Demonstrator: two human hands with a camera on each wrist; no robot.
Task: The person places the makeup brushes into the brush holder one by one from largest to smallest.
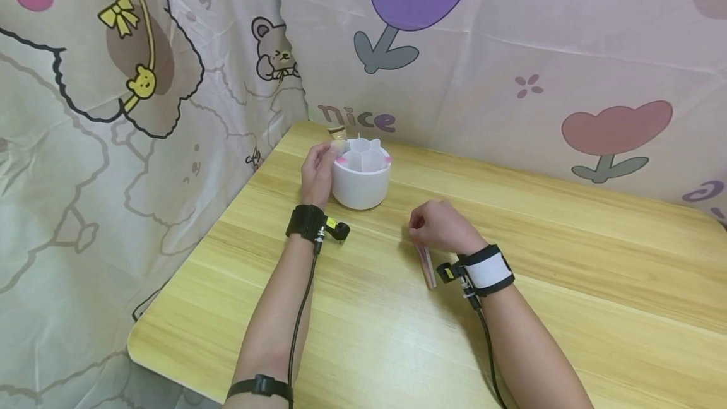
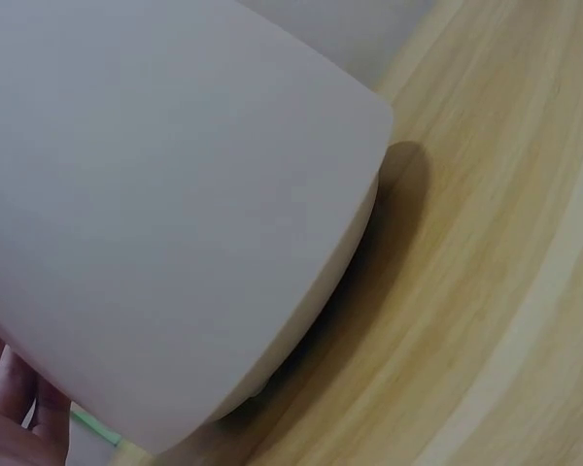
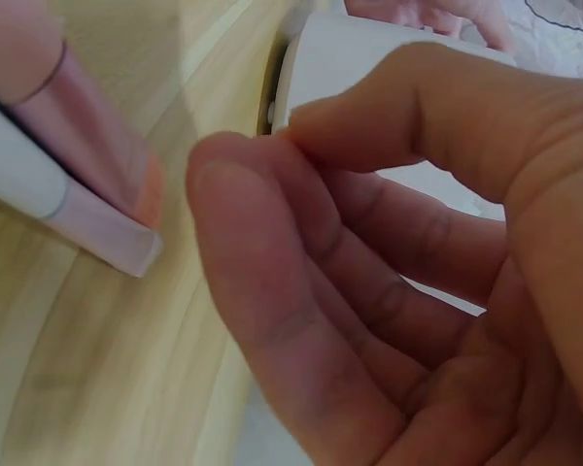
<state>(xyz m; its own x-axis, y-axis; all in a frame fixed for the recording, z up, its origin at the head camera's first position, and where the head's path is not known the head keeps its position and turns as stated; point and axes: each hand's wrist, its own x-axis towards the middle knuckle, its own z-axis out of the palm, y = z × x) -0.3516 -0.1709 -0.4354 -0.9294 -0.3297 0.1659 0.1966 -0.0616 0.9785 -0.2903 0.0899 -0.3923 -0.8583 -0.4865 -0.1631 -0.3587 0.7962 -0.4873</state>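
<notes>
A round white desk organizer [image 1: 361,189] with inner compartments and pink spots stands on the table. My left hand [image 1: 318,172] holds its left side, fingertips at the rim. In the left wrist view the organizer's pale wall [image 2: 175,214] fills much of the frame, with bent fingers [image 2: 19,398] against it at the lower left. A brown and gold top [image 1: 337,133] shows by those fingertips; its lower part is hidden. Beside my right hand [image 1: 445,227] lie slim pink and white sticks [image 1: 427,267]. That hand's fingers are loosely curled, thumb near the index finger, with nothing visible between them.
The wooden table [image 1: 363,333] has a rounded corner at the front left. A printed curtain [image 1: 500,68] hangs along its back and left sides. Cables [image 1: 303,308] run down both forearms from the wrist cameras.
</notes>
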